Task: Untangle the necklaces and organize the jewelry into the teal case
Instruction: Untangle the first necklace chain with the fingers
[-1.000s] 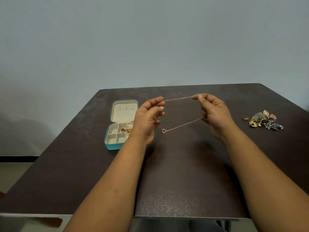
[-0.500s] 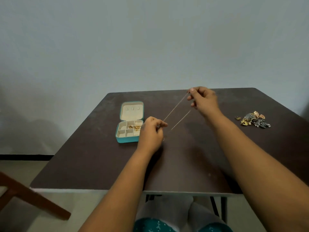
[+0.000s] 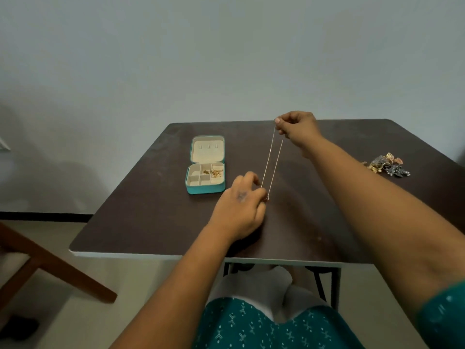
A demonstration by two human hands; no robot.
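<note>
A thin gold necklace (image 3: 271, 162) is stretched taut as a doubled strand between my two hands above the dark table (image 3: 151, 210). My right hand (image 3: 298, 129) pinches its upper end, raised near the table's far edge. My left hand (image 3: 240, 210) pinches the lower end close to the tabletop, where a small pendant hangs. The open teal case (image 3: 205, 188) lies left of the strand, its cream lid flat behind it, with gold jewelry (image 3: 214, 172) in its right compartments. A tangled pile of jewelry (image 3: 387, 165) lies at the table's right side.
A wooden chair leg (image 3: 50, 263) stands on the floor at the left, beside a dark object on the floor. My lap in teal patterned cloth shows under the table's near edge. A pale wall rises behind the table.
My right hand has lifted the necklace end higher and farther away, my left hand has dropped toward the table, so the strand turned from near horizontal to steep. The view pulled back.
</note>
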